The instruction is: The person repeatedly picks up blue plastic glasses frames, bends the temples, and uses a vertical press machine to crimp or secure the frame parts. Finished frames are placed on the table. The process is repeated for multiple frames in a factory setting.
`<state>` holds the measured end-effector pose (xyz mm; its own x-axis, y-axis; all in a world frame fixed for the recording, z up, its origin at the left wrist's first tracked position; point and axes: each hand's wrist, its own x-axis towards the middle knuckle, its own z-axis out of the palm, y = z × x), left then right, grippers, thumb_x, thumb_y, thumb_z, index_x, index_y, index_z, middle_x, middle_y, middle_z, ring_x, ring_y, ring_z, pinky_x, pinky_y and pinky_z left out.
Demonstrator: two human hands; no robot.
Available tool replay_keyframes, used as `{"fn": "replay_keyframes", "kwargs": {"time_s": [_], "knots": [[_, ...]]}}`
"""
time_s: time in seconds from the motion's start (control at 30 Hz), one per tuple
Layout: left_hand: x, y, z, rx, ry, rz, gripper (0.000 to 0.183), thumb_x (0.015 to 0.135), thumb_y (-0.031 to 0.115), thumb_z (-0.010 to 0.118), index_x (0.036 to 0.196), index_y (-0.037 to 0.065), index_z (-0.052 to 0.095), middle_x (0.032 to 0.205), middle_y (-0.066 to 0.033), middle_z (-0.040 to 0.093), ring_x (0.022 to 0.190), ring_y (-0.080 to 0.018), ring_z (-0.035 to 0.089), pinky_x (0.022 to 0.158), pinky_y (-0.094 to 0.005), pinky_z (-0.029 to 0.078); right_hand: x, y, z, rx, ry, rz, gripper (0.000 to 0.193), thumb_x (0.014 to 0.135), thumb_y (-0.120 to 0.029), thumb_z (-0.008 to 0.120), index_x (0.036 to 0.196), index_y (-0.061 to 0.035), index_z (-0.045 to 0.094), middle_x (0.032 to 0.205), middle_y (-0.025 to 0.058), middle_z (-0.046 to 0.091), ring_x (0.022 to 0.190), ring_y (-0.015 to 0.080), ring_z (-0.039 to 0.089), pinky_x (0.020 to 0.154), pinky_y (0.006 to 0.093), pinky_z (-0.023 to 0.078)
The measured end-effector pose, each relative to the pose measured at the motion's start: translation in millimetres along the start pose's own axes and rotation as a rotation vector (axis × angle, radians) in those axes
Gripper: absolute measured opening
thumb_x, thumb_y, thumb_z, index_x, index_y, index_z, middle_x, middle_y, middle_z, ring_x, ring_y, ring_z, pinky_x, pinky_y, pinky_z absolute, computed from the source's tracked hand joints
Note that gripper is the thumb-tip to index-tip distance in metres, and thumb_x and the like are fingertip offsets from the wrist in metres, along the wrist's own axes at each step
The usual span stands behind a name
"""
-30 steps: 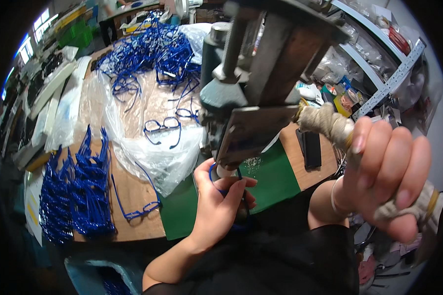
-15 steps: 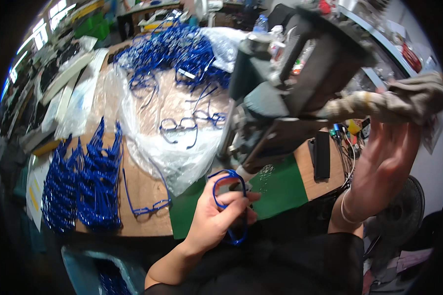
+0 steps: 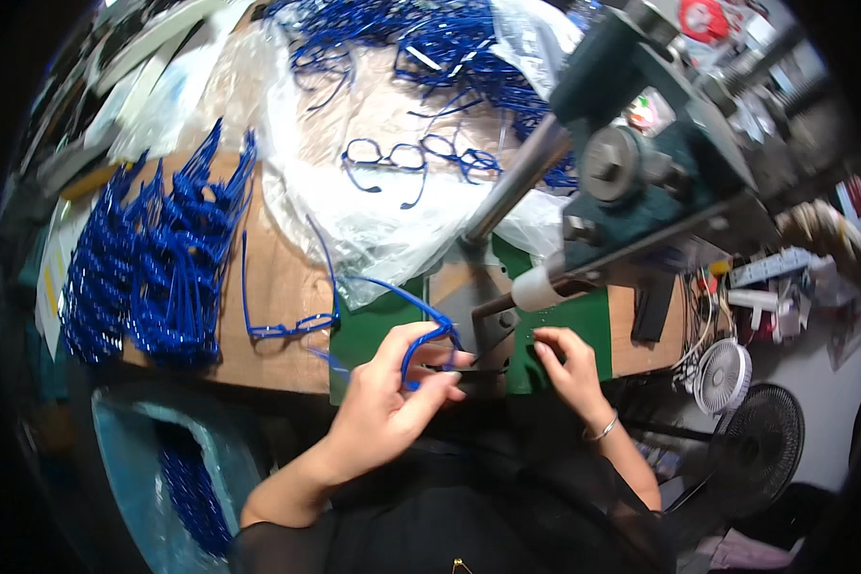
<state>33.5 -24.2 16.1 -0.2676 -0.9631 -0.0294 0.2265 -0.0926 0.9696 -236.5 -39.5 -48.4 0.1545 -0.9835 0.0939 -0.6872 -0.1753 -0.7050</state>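
My left hand is closed around a blue eyeglass frame, one temple reaching out to the upper left. It is beside the lower metal arm of a dark green hand press. My right hand is low over the right part of the green mat, thumb and forefinger slightly apart near tiny bright bits too small to name. Its other fingers are curled. Nothing shows in that hand. The press's white-collared rod points down between both hands.
Left on the table are stacked blue frames and one loose frame. More frames lie on clear plastic sheeting, with a tangled heap behind. A lined bin stands lower left; fans stand right.
My right hand has come down from the press's cloth-wrapped handle to the green mat. The view has shifted. My left hand keeps hold of the eyeglass frame, now turned with a temple outward.
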Motion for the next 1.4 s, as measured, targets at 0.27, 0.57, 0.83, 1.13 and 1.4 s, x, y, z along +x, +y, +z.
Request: {"fn": "replay_keyframes", "kwargs": {"time_s": [0.27, 0.57, 0.83, 1.13, 1.4], "knots": [[-4, -39, -61, 0.500, 0.080, 0.002, 0.026, 0.083, 0.010, 0.055, 0.107, 0.002, 0.048, 0.087, -0.0133, 0.062, 0.070, -0.0228, 0.061, 0.065, -0.0293, 0.047, -9, 16, 33, -0.051, 0.170, -0.014, 0.009, 0.076, 0.000, 0.058, 0.084, -0.0008, 0.059, 0.082, 0.0106, 0.057, 0.075, 0.0224, 0.055, 0.065, 0.0290, 0.045], [23, -48, -111, 1.445, 0.063, 0.222, 0.045, 0.070, 0.021, 0.068, 0.108, 0.006, 0.050, 0.093, -0.0108, 0.055, 0.082, -0.0269, 0.054, 0.066, -0.0337, 0.046, -8, 22, 39, -0.087, 0.310, -0.065, 0.013, 0.070, 0.000, 0.061, 0.083, -0.0025, 0.059, 0.080, 0.0112, 0.057, 0.075, 0.0264, 0.055, 0.066, 0.0329, 0.045], [189, -3, -70, 1.123, 0.265, 0.430, 0.029, 0.081, 0.017, 0.054, 0.107, 0.004, 0.050, 0.076, -0.0185, 0.060, 0.070, -0.0350, 0.059, 0.062, -0.0383, 0.046, -4, 11, 39, -0.235, 0.330, -0.162, 0.012, 0.070, -0.001, 0.061, 0.082, -0.0042, 0.059, 0.079, 0.0103, 0.057, 0.075, 0.0274, 0.054, 0.065, 0.0339, 0.044], [201, 19, -58, 0.338, 0.109, 0.045, 0.031, 0.088, 0.033, 0.050, 0.094, 0.002, 0.050, 0.080, -0.0065, 0.058, 0.069, -0.0102, 0.058, 0.062, -0.0227, 0.046, -8, 21, 40, -0.232, 0.381, -0.152, 0.013, 0.069, 0.001, 0.061, 0.081, -0.0043, 0.059, 0.078, 0.0102, 0.057, 0.073, 0.0271, 0.055, 0.064, 0.0334, 0.045], [68, 28, -43, -0.223, 0.341, 0.131, 0.029, 0.092, 0.022, 0.042, 0.105, -0.003, 0.047, 0.089, -0.0190, 0.061, 0.060, -0.0159, 0.058, 0.068, -0.0308, 0.051, -15, 16, 33, -0.280, 0.219, -0.201, 0.024, 0.071, -0.005, 0.062, 0.094, -0.0033, 0.060, 0.095, 0.0118, 0.056, 0.087, 0.0279, 0.053, 0.075, 0.0340, 0.044]]}}
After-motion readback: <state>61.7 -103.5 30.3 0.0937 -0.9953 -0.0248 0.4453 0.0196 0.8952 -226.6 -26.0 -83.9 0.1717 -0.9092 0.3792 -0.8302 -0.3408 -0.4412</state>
